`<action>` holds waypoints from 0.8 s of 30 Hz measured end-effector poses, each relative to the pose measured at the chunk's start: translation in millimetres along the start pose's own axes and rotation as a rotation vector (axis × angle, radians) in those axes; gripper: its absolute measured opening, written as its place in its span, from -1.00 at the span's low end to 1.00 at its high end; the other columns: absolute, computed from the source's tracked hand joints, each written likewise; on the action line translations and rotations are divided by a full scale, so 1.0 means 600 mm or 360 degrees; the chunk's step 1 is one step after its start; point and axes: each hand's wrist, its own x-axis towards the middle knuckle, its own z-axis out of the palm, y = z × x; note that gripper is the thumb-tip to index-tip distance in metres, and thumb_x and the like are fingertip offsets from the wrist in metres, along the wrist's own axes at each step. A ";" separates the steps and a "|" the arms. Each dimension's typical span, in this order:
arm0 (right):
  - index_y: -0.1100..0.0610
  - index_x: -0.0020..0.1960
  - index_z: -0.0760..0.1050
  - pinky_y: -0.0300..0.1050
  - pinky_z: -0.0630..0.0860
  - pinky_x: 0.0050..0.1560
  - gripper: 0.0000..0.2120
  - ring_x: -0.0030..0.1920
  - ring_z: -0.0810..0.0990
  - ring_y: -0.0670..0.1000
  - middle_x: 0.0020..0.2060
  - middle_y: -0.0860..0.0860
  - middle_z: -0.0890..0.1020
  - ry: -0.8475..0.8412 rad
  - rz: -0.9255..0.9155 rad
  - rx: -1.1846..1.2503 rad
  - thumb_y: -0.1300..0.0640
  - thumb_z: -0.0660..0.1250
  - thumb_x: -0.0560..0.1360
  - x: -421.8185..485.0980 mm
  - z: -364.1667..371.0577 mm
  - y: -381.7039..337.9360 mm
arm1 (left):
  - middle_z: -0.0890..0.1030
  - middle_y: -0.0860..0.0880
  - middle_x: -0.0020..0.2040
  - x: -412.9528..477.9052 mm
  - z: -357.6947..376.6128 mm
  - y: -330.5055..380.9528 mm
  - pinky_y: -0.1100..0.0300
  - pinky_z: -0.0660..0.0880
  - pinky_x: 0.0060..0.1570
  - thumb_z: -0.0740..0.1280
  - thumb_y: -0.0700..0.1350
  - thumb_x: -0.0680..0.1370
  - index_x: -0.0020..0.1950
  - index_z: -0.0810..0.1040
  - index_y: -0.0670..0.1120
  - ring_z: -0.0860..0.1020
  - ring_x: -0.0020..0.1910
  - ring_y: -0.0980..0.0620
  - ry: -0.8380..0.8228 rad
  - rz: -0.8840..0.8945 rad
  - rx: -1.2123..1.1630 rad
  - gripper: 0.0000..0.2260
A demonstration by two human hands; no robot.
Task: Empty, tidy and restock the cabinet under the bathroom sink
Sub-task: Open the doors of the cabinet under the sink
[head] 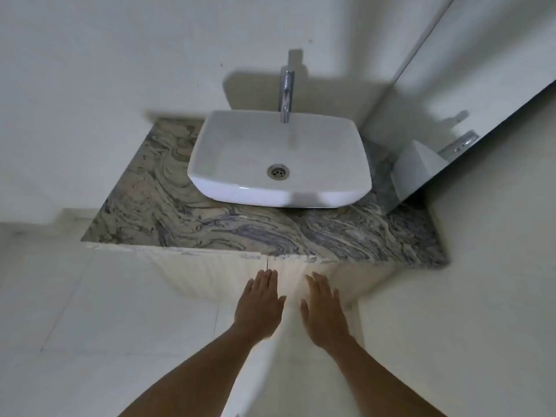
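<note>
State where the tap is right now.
In the head view, the chrome tap stands at upper centre, at the back rim of the white basin, with its spout reaching over the bowl.

Worktop (168, 212) of veined grey-and-beige stone, seen from above and set into a corner between pale walls. Its front edge runs straight; its left side is cut at a slant. One white, rounded-rectangular basin (270, 195) stands directly on the worktop, toward the back and right of centre. A round metal drain (278, 171) sits in the basin's bottom. A chrome tap (287, 94) reaches over the rear rim; its base is hidden. Pale tiled floor (105, 311) lies below, at left.
</note>
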 end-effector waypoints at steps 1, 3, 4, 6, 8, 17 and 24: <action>0.11 0.59 0.04 0.22 0.07 0.54 -0.45 0.59 -0.03 0.10 0.59 0.07 0.08 -0.0066 0.0016 -0.0023 -0.03 -0.04 0.64 0.015 0.012 0.011 | 0.02 -0.14 0.64 0.019 0.013 -0.003 -0.02 -0.01 0.58 -0.02 0.09 0.71 0.63 -0.07 -0.17 -0.04 0.62 -0.10 -0.0040 -0.0005 0.0022 -0.43; 0.11 0.60 0.01 0.20 0.05 0.53 -0.44 0.60 -0.05 0.10 0.60 0.06 0.05 -0.0111 0.0037 -0.0081 0.03 0.08 0.66 0.045 0.026 0.024 | -0.02 -0.14 0.64 0.053 0.035 -0.009 -0.07 0.00 0.57 0.02 0.09 0.70 0.62 -0.07 -0.17 -0.07 0.62 -0.12 -0.0081 -0.0030 0.0033 -0.41; 0.12 0.60 0.01 0.21 0.06 0.52 -0.43 0.60 -0.04 0.11 0.60 0.06 0.04 -0.0122 0.0041 -0.0106 0.04 0.10 0.65 0.062 0.027 0.030 | -0.05 -0.14 0.64 0.070 0.039 -0.013 -0.09 -0.01 0.57 0.04 0.09 0.70 0.62 -0.08 -0.17 -0.09 0.62 -0.13 -0.0085 -0.0031 0.0040 -0.40; 0.12 0.60 0.00 0.23 0.09 0.50 -0.41 0.59 -0.02 0.11 0.60 0.05 0.04 -0.0108 0.0007 -0.0120 0.04 0.14 0.64 0.084 0.039 0.036 | -0.12 -0.13 0.64 0.095 0.056 -0.016 -0.14 -0.03 0.56 0.07 0.10 0.69 0.63 -0.14 -0.16 -0.16 0.61 -0.14 -0.0110 -0.0029 0.0069 -0.35; 0.12 0.60 0.01 0.27 0.14 0.49 -0.38 0.59 0.01 0.11 0.59 0.04 0.08 -0.0077 -0.0002 -0.0111 0.04 0.18 0.62 0.105 0.044 0.044 | -0.14 -0.11 0.64 0.116 0.065 -0.024 -0.17 -0.03 0.55 0.10 0.10 0.68 0.62 -0.20 -0.15 -0.19 0.61 -0.16 -0.0113 -0.0015 0.0094 -0.31; 0.06 0.61 -0.08 0.35 -0.01 0.48 -0.34 0.60 -0.14 0.08 0.60 -0.06 -0.04 -0.0119 0.0155 -0.0070 -0.06 0.14 0.63 0.115 0.080 0.052 | 0.22 -0.17 0.55 0.134 0.085 -0.019 -0.05 0.29 0.43 0.23 0.08 0.61 0.61 0.04 -0.15 0.27 0.47 -0.17 0.0028 -0.0066 -0.0070 -0.33; 0.01 0.61 -0.02 0.32 0.07 0.51 -0.36 0.60 -0.03 0.06 0.60 -0.10 -0.01 -0.0075 0.0233 0.0039 0.20 0.15 0.60 -0.012 0.093 0.073 | 0.42 -0.19 0.21 0.059 0.082 0.037 0.01 0.48 0.05 0.24 -0.14 0.51 0.40 0.46 -0.05 0.46 0.11 -0.19 -0.0206 -0.0051 -0.0178 -0.56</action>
